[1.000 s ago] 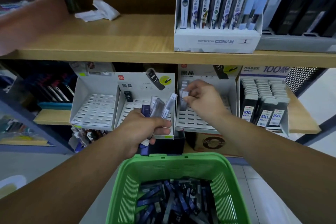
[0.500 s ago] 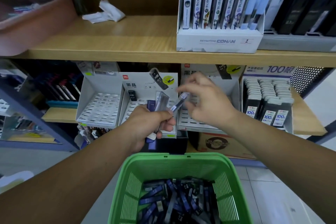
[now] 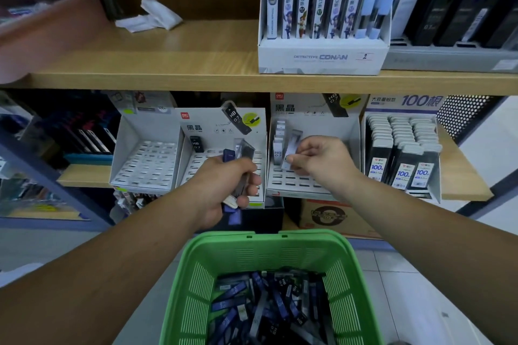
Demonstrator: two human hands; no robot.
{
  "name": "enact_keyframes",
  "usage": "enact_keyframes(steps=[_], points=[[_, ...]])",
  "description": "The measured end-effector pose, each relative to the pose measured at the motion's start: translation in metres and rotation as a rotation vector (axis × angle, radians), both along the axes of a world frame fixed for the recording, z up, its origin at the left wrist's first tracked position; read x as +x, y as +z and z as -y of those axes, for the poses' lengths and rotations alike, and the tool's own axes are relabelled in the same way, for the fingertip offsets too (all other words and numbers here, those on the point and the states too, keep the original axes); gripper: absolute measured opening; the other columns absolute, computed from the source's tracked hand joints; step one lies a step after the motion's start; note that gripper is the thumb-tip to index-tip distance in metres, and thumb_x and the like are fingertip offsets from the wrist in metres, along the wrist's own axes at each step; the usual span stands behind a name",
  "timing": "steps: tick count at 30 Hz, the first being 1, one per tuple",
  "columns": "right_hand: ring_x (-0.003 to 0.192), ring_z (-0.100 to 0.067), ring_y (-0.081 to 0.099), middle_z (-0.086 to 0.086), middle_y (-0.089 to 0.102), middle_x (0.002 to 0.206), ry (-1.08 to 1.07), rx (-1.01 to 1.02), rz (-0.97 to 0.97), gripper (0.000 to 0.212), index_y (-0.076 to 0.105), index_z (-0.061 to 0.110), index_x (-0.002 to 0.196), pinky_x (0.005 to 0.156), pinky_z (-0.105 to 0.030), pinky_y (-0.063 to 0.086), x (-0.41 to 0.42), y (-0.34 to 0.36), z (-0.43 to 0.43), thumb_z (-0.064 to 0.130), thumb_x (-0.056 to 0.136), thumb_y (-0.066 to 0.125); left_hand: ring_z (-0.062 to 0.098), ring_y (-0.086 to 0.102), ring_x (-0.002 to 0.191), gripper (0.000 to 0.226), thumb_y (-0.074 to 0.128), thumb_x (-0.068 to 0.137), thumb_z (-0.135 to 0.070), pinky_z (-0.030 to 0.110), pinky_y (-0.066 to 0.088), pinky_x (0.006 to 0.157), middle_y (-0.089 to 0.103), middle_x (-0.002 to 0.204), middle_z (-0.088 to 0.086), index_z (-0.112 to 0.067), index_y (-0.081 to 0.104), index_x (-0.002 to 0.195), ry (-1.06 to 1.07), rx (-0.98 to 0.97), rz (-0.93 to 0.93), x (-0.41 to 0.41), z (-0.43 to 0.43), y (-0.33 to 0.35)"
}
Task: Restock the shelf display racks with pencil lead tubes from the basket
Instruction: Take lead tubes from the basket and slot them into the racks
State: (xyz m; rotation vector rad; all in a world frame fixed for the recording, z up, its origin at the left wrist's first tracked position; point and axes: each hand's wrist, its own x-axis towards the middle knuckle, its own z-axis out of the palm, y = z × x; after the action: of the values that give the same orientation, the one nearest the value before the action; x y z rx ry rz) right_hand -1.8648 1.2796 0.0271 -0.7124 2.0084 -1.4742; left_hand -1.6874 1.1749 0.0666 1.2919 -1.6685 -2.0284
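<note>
A green basket in front of me holds several dark blue and grey pencil lead tubes. My left hand grips a bunch of lead tubes in front of the middle white display rack. My right hand pinches one grey lead tube over the slotted floor of the right rack. A short row of tubes stands at that rack's left side. A lone tube stands in the middle rack. The left rack shows bare slots.
A box of black 100-lead tubes stands right of the racks. The upper wooden shelf carries a Conan pen display, a grey tray of dark pens and crumpled paper. A cardboard box sits below.
My right hand took one tube from the bunch in my left hand and carried it right, down to the right rack. My left hand kept its bunch.
</note>
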Motion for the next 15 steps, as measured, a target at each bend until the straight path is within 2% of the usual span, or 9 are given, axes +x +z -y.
enact_keyframes(steps=[2, 5, 7, 10, 12, 15], points=[[0.074, -0.031, 0.072, -0.03, 0.073, 0.09, 0.0, -0.009, 0.038, 0.013, 0.067, 0.002, 0.082, 0.08, -0.049, 0.063, 0.001, -0.005, 0.005, -0.002, 0.085, 0.079, 0.019, 0.055, 0.056, 0.007, 0.058, 0.095, -0.009, 0.025, 0.034, 0.042, 0.069, 0.078, 0.016, -0.003, 0.061, 0.097, -0.028, 0.018, 0.014, 0.001, 0.001, 0.002], [0.078, -0.037, 0.075, -0.02, 0.074, 0.079, 0.019, 0.025, 0.0, 0.017, 0.069, 0.009, 0.076, 0.079, -0.051, 0.063, 0.003, -0.014, 0.013, 0.001, 0.083, 0.082, 0.021, 0.051, 0.053, 0.007, 0.054, 0.095, -0.011, 0.026, 0.032, 0.041, 0.066, 0.077, 0.017, -0.005, 0.057, 0.099, -0.019, 0.049, 0.012, 0.003, 0.003, 0.002], [0.072, -0.034, 0.073, -0.015, 0.074, 0.076, 0.018, 0.044, -0.022, 0.018, 0.069, 0.011, 0.075, 0.073, -0.044, 0.063, 0.002, -0.018, 0.016, 0.004, 0.082, 0.084, 0.02, 0.055, 0.054, 0.009, 0.057, 0.097, -0.01, 0.026, 0.035, 0.04, 0.067, 0.076, 0.015, -0.003, 0.059, 0.101, -0.014, 0.055, 0.003, 0.006, 0.004, 0.001], [0.058, -0.019, 0.059, -0.011, 0.068, 0.068, 0.021, 0.067, -0.07, 0.022, 0.068, 0.014, 0.07, 0.06, -0.032, 0.053, -0.002, -0.017, 0.018, 0.008, 0.082, 0.085, 0.02, 0.066, 0.06, 0.015, 0.065, 0.098, -0.008, 0.026, 0.042, 0.042, 0.073, 0.08, 0.016, 0.004, 0.064, 0.107, -0.012, 0.082, -0.028, 0.009, 0.005, -0.001], [0.06, -0.019, 0.059, -0.018, 0.068, 0.068, 0.013, 0.087, -0.066, 0.024, 0.067, 0.014, 0.068, 0.062, -0.033, 0.053, -0.005, -0.017, 0.019, 0.009, 0.083, 0.084, 0.02, 0.071, 0.065, 0.021, 0.07, 0.097, -0.014, 0.025, 0.045, 0.044, 0.077, 0.085, 0.016, 0.004, 0.066, 0.109, -0.016, 0.064, -0.023, 0.011, 0.006, -0.001], [0.07, -0.026, 0.065, -0.025, 0.07, 0.081, -0.01, 0.064, -0.046, 0.019, 0.064, 0.012, 0.076, 0.069, -0.038, 0.059, -0.005, -0.017, 0.019, 0.008, 0.089, 0.078, 0.019, 0.071, 0.064, 0.026, 0.072, 0.096, -0.022, 0.024, 0.045, 0.044, 0.077, 0.085, 0.014, 0.001, 0.068, 0.109, -0.025, 0.035, -0.007, 0.012, 0.006, -0.002]])
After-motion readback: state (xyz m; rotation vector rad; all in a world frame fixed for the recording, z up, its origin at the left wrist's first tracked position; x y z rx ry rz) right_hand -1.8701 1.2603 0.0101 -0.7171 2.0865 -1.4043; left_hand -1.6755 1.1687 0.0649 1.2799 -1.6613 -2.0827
